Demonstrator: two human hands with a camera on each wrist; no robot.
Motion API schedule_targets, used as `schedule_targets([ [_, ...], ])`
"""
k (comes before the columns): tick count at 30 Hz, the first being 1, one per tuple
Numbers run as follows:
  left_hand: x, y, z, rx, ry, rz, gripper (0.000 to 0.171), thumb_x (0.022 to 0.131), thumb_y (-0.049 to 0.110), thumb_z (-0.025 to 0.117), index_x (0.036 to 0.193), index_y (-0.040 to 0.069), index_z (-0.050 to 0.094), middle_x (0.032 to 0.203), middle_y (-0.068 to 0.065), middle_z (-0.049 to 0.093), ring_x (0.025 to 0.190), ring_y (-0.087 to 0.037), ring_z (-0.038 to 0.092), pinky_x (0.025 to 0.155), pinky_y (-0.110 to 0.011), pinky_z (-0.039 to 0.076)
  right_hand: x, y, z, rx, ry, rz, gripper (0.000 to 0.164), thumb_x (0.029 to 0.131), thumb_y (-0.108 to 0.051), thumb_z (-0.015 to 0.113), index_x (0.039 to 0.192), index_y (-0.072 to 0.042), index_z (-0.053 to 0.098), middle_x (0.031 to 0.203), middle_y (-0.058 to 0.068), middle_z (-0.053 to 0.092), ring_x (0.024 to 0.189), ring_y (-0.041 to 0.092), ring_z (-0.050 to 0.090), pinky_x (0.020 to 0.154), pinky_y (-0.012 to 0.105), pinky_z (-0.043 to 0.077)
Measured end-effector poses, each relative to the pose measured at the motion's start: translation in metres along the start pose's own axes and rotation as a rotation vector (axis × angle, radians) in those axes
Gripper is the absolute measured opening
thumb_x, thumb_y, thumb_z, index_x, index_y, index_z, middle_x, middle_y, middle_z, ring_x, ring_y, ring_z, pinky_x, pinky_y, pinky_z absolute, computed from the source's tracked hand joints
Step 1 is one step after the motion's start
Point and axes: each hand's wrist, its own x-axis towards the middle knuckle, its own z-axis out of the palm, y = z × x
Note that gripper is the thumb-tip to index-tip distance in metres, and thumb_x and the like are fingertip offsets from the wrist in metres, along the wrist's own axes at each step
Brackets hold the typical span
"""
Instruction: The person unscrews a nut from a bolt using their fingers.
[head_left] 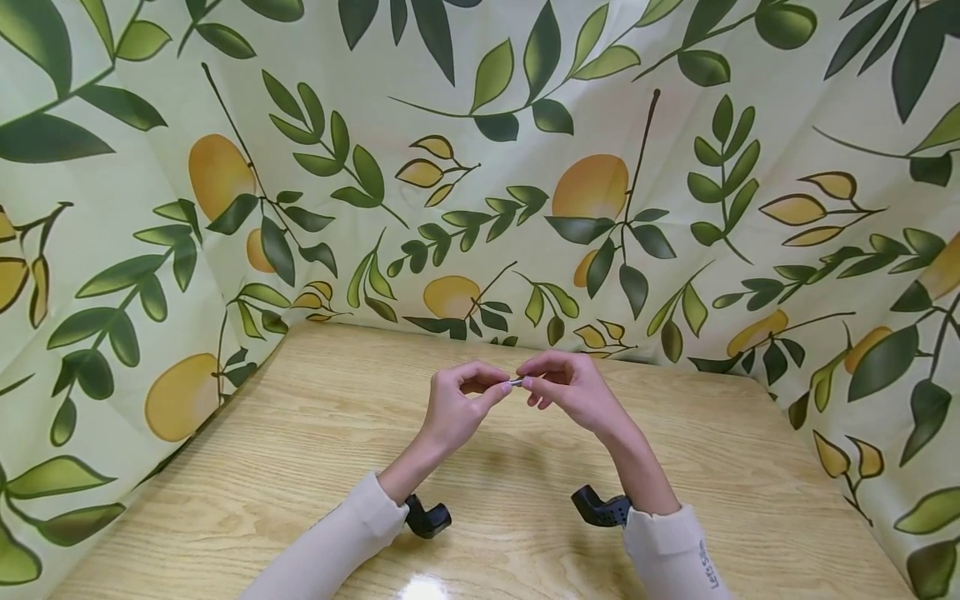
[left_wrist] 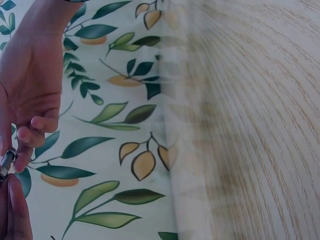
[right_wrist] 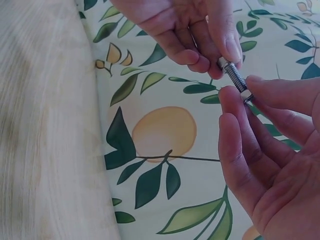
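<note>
A small silver bolt (right_wrist: 234,76) with a threaded shank spans the gap between the two hands, held up over the table. My left hand (head_left: 459,404) pinches one end between thumb and fingertips. With thumb and fingers, my right hand (head_left: 573,392) pinches the other end, where a shiny nut-like collar (right_wrist: 246,95) shows at the fingertips. In the right wrist view the right hand's last fingers are loosely bent beside the bolt. At the left edge of the left wrist view, the left hand (left_wrist: 17,212) is only partly in sight. Fingertips hide both bolt ends.
Below the hands lies a light wood-grain table (head_left: 315,467). A cloth (head_left: 480,208) printed with leaves and orange fruit stands around its back and sides. Black wrist-worn devices (head_left: 429,517) jut inward from both cuffs, low over the table.
</note>
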Motion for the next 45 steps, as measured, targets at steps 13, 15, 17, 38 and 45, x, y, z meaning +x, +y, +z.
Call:
schedule_targets([
  [13, 0.0019, 0.0014, 0.0008, -0.011, 0.001, 0.013, 0.01, 0.09, 0.009, 0.079, 0.096, 0.001, 0.078, 0.092, -0.01, 0.079, 0.078, -0.009, 0.073, 0.075, -0.025, 0.061, 0.0023, -0.0016, -0.0007, -0.008, -0.011, 0.003, 0.022, 0.097, -0.006, 0.069, 0.114, 0.01, 0.07, 0.107, 0.033, 0.07, 0.074, 0.027, 0.073, 0.067, 0.031, 0.062],
  [15, 0.0018, 0.001, 0.0008, -0.012, 0.001, 0.011, 0.011, 0.09, 0.009, 0.079, 0.096, 0.0, 0.078, 0.092, -0.01, 0.079, 0.078, -0.009, 0.073, 0.076, -0.025, 0.061, 0.0022, -0.0014, -0.0006, -0.006, -0.012, 0.003, 0.022, 0.097, -0.006, 0.069, 0.114, 0.009, 0.07, 0.107, 0.033, 0.07, 0.074, 0.028, 0.073, 0.067, 0.031, 0.062],
  [17, 0.0017, 0.0007, 0.0009, -0.01, 0.002, 0.009, 0.011, 0.09, 0.009, 0.079, 0.096, 0.0, 0.078, 0.092, -0.01, 0.079, 0.078, -0.009, 0.073, 0.076, -0.025, 0.061, 0.0021, -0.001, -0.0005, -0.008, -0.01, 0.004, 0.022, 0.097, -0.006, 0.069, 0.113, 0.009, 0.07, 0.107, 0.031, 0.07, 0.074, 0.025, 0.073, 0.067, 0.031, 0.062],
  [38, -0.0005, 0.0017, 0.0, -0.005, 0.008, -0.003, 0.009, 0.09, 0.01, 0.079, 0.096, 0.003, 0.079, 0.092, -0.011, 0.079, 0.079, -0.012, 0.073, 0.076, -0.024, 0.06, -0.0019, -0.0014, -0.0011, -0.029, 0.012, 0.042, 0.025, 0.093, -0.009, 0.076, 0.114, 0.004, 0.072, 0.099, 0.019, 0.074, 0.073, 0.017, 0.072, 0.069, 0.036, 0.064],
  [45, -0.0005, 0.0012, -0.001, -0.009, 0.005, -0.021, 0.009, 0.09, 0.011, 0.08, 0.097, 0.005, 0.079, 0.093, -0.01, 0.079, 0.081, -0.017, 0.074, 0.078, -0.025, 0.06, -0.0014, -0.002, -0.0011, -0.024, 0.022, 0.034, 0.025, 0.093, -0.007, 0.074, 0.114, 0.007, 0.071, 0.104, 0.021, 0.074, 0.076, 0.021, 0.074, 0.069, 0.034, 0.063],
])
